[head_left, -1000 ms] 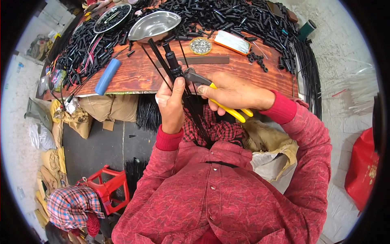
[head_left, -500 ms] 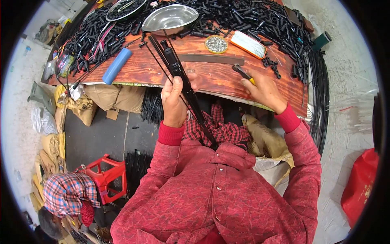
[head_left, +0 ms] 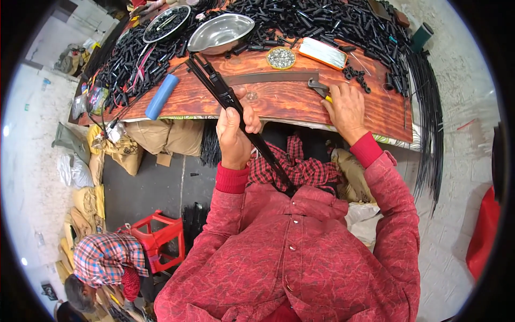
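Observation:
My left hand (head_left: 236, 129) is closed around a slim bundle of black rods (head_left: 266, 153), which looks like a folded umbrella frame. The bundle slants from above the table's near edge down to my lap, and its upper end has a thicker black sleeve with several rod tips standing apart. On the table to the right, my right hand (head_left: 348, 110) is curled over the yellow handle of a pair of pliers (head_left: 317, 86). Their dark metal jaws point left, by the end of a flat brown strip (head_left: 273, 78). My palm hides most of the handles.
Heaped black plastic tubes (head_left: 322, 24) cover the table's far side. Near them stand a steel bowl (head_left: 220, 33), a dish of small metal parts (head_left: 281, 58), an orange-rimmed tray (head_left: 323, 53) and a blue roll (head_left: 162, 96). Another person (head_left: 107, 263) bends beside a red stool (head_left: 160, 239) at lower left.
My right hand has come left with the pliers and turned, its fingers now pointing away over the handle. The rod bundle's loose thin rods sit closer together. The whole view has shifted slightly.

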Demonstrator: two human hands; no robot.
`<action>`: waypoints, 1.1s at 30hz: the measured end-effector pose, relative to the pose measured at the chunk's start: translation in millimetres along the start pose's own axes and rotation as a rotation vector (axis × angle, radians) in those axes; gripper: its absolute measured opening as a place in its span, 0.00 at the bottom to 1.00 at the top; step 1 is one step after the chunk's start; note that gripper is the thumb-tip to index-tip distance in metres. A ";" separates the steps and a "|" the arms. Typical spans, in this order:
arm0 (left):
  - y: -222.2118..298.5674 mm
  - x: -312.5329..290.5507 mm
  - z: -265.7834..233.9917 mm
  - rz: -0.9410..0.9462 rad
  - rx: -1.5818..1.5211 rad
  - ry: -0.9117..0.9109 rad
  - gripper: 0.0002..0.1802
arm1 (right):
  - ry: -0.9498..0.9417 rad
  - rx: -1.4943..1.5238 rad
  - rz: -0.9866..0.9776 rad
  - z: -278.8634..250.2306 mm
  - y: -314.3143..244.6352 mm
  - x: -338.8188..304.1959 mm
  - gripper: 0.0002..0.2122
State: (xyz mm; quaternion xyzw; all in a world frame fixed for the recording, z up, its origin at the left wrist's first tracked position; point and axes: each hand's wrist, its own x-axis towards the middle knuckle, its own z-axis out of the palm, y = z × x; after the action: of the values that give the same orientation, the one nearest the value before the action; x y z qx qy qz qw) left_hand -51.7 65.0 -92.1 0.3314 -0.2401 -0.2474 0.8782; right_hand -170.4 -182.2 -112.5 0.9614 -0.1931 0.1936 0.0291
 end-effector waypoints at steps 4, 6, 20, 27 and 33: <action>2.5 -0.2 14.4 0.043 0.053 -0.027 0.25 | 0.261 0.095 -0.108 -12.6 -20.9 -14.7 0.14; 11.4 -3.3 33.8 0.071 0.065 -0.062 0.25 | 0.212 0.471 -0.225 -14.7 -33.3 -34.1 0.11; 107.4 -16.4 124.0 0.450 0.363 -0.286 0.27 | -0.576 0.905 0.013 101.6 -31.2 -208.8 0.08; 121.7 -12.8 67.3 0.397 0.291 0.141 0.16 | -0.606 1.455 0.137 96.0 -49.4 -199.7 0.12; 37.5 -72.7 9.7 -0.043 -0.252 0.398 0.12 | -0.248 1.837 0.186 2.7 -41.3 -174.3 0.21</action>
State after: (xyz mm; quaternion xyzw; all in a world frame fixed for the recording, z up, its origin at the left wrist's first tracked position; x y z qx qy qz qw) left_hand -102.4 128.4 -78.1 0.2665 -0.0225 -0.2237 0.9373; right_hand -301.8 -81.7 -181.0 0.6018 -0.0423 0.1680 -0.7796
